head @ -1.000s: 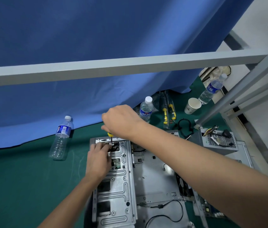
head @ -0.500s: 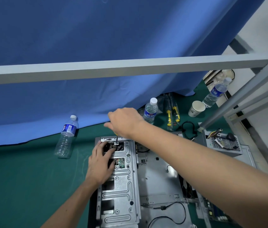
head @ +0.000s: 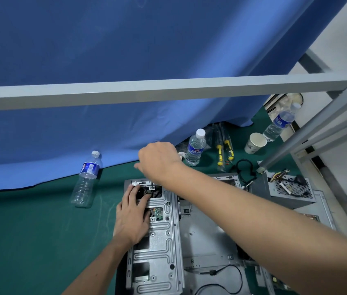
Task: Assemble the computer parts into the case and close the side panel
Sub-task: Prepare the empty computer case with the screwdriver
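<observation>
An open grey computer case (head: 202, 237) lies flat on the green mat. Its ribbed metal drive bracket (head: 159, 248) runs along the left side. My left hand (head: 133, 216) rests flat on the bracket's far end, fingers straight, tips at a dark opening with cables. My right hand (head: 159, 159) hovers above the case's far edge, gripping a screwdriver (head: 151, 185) from the top; only its dark shaft shows, tip down on a bracket tab. The handle is hidden in my fist. A power supply (head: 289, 192) with coloured wires sits to the right of the case.
Three water bottles stand or lie around: one (head: 86, 179) lying left of the case, one (head: 196, 147) upright behind it, one (head: 280, 122) far right. A paper cup (head: 255, 142), yellow-handled tools (head: 224, 149) and a black cable (head: 243, 169) lie behind. A grey frame bar (head: 168, 90) crosses overhead.
The view has shifted, so everything sits a little further right in frame. My right hand stays over the screwdriver at the case's far edge; my left hand stays flat on the bracket.
</observation>
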`<state>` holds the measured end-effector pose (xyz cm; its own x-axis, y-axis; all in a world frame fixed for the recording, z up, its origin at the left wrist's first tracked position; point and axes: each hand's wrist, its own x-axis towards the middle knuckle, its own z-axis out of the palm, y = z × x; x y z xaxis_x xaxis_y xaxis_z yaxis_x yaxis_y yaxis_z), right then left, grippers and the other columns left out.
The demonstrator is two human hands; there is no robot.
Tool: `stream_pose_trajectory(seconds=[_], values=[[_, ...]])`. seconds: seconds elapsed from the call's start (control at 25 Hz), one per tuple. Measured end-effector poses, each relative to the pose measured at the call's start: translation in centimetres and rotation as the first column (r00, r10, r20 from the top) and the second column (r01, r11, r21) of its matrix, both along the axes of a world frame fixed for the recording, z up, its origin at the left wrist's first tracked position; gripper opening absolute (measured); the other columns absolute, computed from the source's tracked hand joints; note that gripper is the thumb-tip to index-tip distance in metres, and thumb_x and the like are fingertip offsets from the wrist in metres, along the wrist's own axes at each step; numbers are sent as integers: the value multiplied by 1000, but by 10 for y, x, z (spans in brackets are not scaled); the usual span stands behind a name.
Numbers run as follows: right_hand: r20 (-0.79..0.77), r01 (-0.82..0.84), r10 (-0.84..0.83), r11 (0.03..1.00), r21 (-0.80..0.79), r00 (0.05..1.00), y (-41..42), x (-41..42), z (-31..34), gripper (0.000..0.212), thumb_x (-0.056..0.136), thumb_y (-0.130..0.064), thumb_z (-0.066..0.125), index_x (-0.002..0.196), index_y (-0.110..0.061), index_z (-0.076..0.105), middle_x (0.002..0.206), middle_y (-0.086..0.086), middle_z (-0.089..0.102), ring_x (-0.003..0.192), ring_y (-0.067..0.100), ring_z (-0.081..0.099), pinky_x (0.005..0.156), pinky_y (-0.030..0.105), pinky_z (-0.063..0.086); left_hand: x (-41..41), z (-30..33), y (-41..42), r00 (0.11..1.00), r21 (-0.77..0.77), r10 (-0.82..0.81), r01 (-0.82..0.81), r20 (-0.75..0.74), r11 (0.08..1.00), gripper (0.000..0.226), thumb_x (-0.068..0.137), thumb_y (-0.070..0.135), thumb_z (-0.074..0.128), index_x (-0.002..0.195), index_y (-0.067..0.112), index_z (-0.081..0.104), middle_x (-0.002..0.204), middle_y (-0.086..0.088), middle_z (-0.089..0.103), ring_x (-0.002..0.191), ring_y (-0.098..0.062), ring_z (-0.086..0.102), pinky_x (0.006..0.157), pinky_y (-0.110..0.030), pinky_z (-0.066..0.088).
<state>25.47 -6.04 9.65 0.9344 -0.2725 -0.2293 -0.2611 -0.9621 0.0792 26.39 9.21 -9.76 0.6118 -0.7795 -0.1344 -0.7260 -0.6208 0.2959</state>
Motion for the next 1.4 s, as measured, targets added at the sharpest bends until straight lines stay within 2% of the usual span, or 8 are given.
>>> stream_pose_trajectory(seconds=[0.16,0.36,0.6,0.84,0.92,1.04,1.24,1.4], values=[[-47,-123,132,979,164,990,-9,-2,12,28,91,-4,47,116,-16,53,114,8,36,75,29,51,51,31,27,-1,3,0,1000,-14,-14,14,13,1000,51,87,25,63,137,22,53,150,-8,38,147,-30,16,102,-52,39],[47,-122,124,992,-42,991,-1,-6,5,19,102,-20,46,108,-19,63,102,3,63,89,24,63,61,29,37,-3,6,-1,1000,-2,-18,18,24,1000,50,86,23,65,135,23,56,136,0,52,143,-27,26,102,-51,39],[-172,-50,97,964,262,980,-24,-5,18,23,92,-11,49,114,-17,50,108,6,36,72,26,50,52,30,29,-4,9,-1,999,13,-18,18,35,1000,53,86,24,63,138,25,53,134,3,54,144,-26,24,103,-50,39],[33,-95,96,995,-15,995,-10,-8,5,24,104,-31,44,106,-16,62,102,4,66,92,26,63,65,30,37,-5,9,-3,1000,16,2,-2,17,1000,52,86,24,62,137,27,53,135,5,52,144,-23,22,104,-48,36],[-66,-47,55,992,119,996,-15,-7,7,33,101,-42,46,117,-14,54,111,9,57,89,31,60,67,33,38,-5,10,-3,1000,5,7,-7,10,1000,51,86,25,62,137,27,53,136,5,52,145,-23,22,104,-48,36],[-166,-89,148,944,319,975,-30,-2,21,27,93,-16,54,120,-18,50,107,6,35,70,25,51,56,32,35,-4,10,-2,1000,9,12,-12,6,1000,51,88,27,59,138,29,51,137,8,50,145,-21,18,105,-46,35],[32,-156,157,987,-20,987,-16,-6,13,21,104,-30,44,90,-18,55,79,-2,48,77,25,53,54,28,28,-3,9,-2,1000,19,19,-19,1,1000,50,90,29,56,139,30,49,138,9,48,147,-20,15,105,-43,33],[-169,-5,35,984,178,985,-23,-4,13,37,101,-45,47,120,-14,48,116,9,49,83,28,53,64,33,37,-3,10,-2,1000,4,24,-24,-1,1000,50,88,28,58,138,30,50,137,9,49,146,-19,16,104,-44,35]])
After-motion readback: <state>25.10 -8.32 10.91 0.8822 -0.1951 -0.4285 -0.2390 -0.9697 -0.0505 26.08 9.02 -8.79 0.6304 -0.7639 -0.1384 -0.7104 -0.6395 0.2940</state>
